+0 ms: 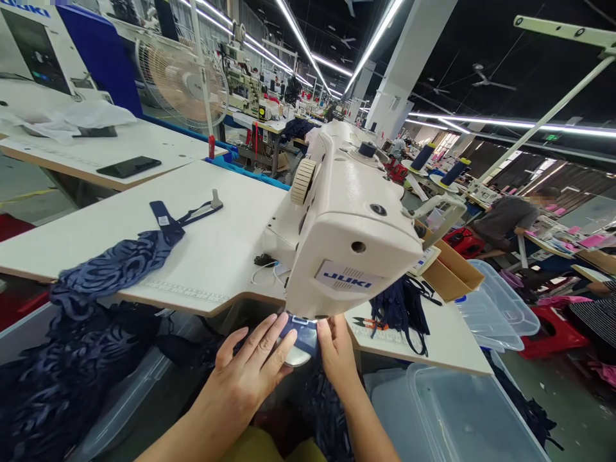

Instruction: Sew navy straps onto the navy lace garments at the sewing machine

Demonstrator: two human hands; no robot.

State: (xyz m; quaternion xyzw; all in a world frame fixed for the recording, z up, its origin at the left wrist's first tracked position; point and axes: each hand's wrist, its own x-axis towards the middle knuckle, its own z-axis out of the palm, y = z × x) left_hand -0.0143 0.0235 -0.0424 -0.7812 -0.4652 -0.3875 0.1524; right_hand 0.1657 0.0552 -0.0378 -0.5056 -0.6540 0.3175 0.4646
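Note:
Under the head of a white sewing machine [356, 224], a navy fabric piece [304, 335] lies over a rounded metal-looking bed end. A small pale rectangular outline shows at its top edge, close to the needle area. My left hand [248, 372] rests palm down at its left, fingers stretched out and spread, fingertips touching the cloth. At the right edge, my right hand [338, 353] pinches the fabric between thumb and fingers. The needle and presser foot are hidden behind the machine head. Dark patterned cloth [327, 410] hangs below, between my forearms.
Navy patterned garments [115, 263] with straps trail off the table's left side into a clear bin. Orange-handled thread snips [370, 323] lie right of the machine, beside navy straps [402, 311]. A phone [129, 167] and a fan [185, 83] are farther left. A co-worker [510, 218] sits at right.

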